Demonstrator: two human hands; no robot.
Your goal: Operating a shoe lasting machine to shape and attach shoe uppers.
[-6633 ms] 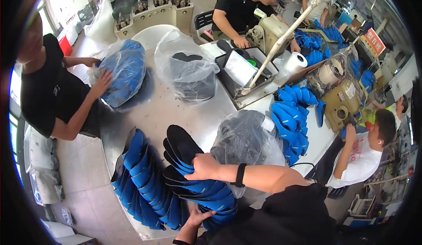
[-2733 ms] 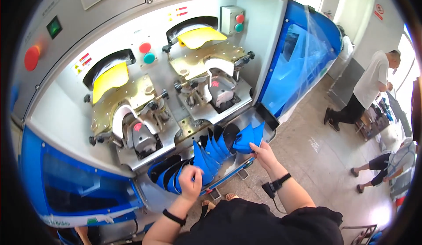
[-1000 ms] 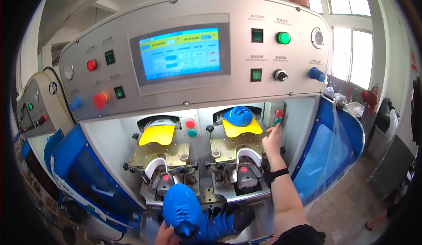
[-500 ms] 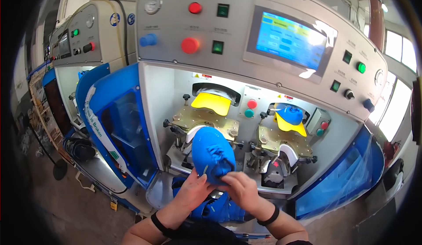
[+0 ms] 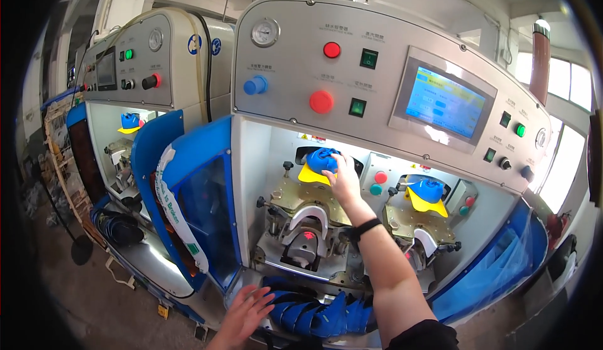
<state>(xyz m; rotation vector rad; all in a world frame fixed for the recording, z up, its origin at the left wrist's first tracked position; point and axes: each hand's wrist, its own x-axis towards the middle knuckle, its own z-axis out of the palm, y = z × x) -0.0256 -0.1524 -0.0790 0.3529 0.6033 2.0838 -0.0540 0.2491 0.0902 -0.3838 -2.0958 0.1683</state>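
My right hand [image 5: 343, 173] reaches up into the machine's left station. Its fingers curl over the right side of a blue cap [image 5: 319, 159], gripping it. The cap sits above a yellow brim-shaped piece [image 5: 312, 175], and part of its crown is hidden by the fingers. Low in the view, my left hand [image 5: 245, 315] is open with spread fingers and holds nothing. Beside it lies a row of nested blue caps [image 5: 323, 317] at the front of the machine. In the right station sits another blue cap [image 5: 429, 190] over a yellow brim-shaped piece [image 5: 428, 204].
Below the left station stands a curved white and metal form [image 5: 306, 244] with knobs at its sides. Blue doors [image 5: 204, 205] swing out to the left. Above is a grey control panel [image 5: 295, 74] with a screen [image 5: 445, 104]. A similar machine [image 5: 135, 67] stands further left.
Both hands were on a blue cap in front of me. My right hand has carried a cap up to the left station's yellow piece. My left hand has let go and dropped lower left.
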